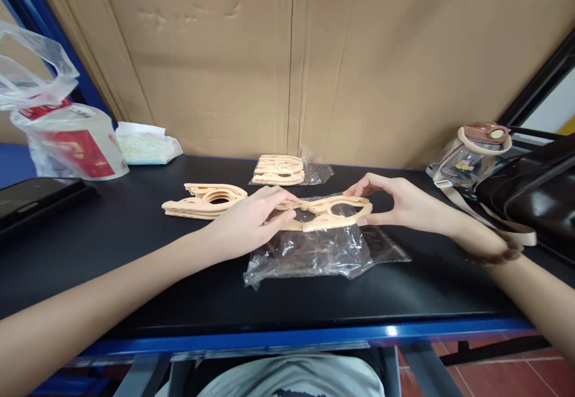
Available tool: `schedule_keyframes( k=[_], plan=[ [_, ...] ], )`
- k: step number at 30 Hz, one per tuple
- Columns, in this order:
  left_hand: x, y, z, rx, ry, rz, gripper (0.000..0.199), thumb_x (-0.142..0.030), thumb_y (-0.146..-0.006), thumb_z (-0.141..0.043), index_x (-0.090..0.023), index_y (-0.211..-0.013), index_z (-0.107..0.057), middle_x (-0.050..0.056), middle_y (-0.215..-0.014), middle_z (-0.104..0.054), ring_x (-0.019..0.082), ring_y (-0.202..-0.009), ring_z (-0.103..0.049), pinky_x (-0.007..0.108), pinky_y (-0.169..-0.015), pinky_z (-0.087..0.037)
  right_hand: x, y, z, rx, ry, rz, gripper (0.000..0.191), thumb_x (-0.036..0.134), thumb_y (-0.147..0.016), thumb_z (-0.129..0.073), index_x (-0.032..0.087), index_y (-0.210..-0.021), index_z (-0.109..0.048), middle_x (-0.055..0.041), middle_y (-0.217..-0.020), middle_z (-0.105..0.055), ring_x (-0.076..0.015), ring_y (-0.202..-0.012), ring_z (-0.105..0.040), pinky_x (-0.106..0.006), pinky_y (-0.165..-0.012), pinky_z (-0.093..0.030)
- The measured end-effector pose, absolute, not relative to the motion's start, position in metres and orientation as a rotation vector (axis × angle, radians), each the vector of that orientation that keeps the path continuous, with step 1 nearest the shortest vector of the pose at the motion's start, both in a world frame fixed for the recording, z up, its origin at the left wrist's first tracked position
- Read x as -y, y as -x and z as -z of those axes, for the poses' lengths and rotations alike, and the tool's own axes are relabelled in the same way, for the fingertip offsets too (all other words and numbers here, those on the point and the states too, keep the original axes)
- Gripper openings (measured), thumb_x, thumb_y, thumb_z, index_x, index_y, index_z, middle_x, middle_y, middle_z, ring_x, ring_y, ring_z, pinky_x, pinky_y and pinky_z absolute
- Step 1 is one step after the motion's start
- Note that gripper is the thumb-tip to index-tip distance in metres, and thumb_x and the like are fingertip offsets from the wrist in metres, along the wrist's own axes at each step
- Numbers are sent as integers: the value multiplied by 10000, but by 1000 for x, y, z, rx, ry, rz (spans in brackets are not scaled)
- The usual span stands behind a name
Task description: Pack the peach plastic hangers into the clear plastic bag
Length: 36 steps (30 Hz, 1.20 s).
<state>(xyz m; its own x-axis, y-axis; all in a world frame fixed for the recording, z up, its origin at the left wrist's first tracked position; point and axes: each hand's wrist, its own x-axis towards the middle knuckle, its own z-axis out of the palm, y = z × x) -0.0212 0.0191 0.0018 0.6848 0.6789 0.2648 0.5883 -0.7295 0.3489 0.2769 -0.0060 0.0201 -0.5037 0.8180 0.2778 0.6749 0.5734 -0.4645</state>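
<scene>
Both hands hold a small stack of flat peach plastic pieces [330, 212] just above a crumpled clear bag [318, 253] on the black table [135, 247]. My left hand [249, 220] grips the stack's left end, fingers over the top. My right hand [399, 202] pinches its right end between thumb and fingers. A loose pile of the same peach pieces [204, 200] lies on the table just left of my left hand. A bagged pack of them [283, 170] rests farther back.
Cardboard sheets [291, 55] stand behind the table. At the left are a clear bag with a red label [74, 145], a white packet [146, 144] and a dark flat device [31, 199]. A bottle in a strap pouch [471, 154] and a black bag [534, 196] sit at the right.
</scene>
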Motion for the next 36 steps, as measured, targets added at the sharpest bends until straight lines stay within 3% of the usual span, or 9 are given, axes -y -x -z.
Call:
schedule_keyframes(
  k=[6,15,19,25,36],
  plan=[
    [-20,22,7,-1178,-2750,-343,723,-647,-865,-429,-215,-1438,-342,114,-1475,-391,317,-1297,-409,465,-1050,-340,2,-268,-5,2253,1168,-446,515,475,-672,-765,234,-1046,-506,-81,-1230,-577,-253,-1007,-646,-409,-854,-526],
    [-21,21,4,-1288,-2731,-367,889,-785,-759,-428,-197,-1424,-382,159,-1301,-529,359,-1183,-484,486,-954,-394,5,-259,1,2299,1146,-426,529,461,-737,-720,253,-1162,-484,-71,-1232,-537,-246,-1021,-634,-432,-871,-522],
    [-22,21,4,-1295,-2723,-357,910,-806,-740,-420,-203,-1421,-395,160,-1250,-547,359,-1141,-503,485,-930,-401,4,-258,4,2295,1156,-445,514,410,-739,-732,250,-1156,-477,-64,-1229,-525,-232,-1037,-626,-400,-861,-524],
    [-21,21,3,-1272,-2714,-379,904,-806,-727,-447,-191,-1391,-426,145,-1208,-559,343,-1108,-514,467,-926,-400,5,-251,5,2222,1176,-453,544,471,-717,-742,243,-1136,-482,-68,-1224,-536,-234,-1014,-642,-410,-876,-521],
    [-18,17,5,-1118,-2737,-391,792,-737,-764,-502,-207,-1350,-455,121,-1268,-537,318,-1136,-493,450,-955,-385,10,-240,13,2296,1030,-413,619,452,-797,-680,287,-1323,-399,-86,-1352,-478,-267,-1172,-572,-475,-992,-474]
  ],
)
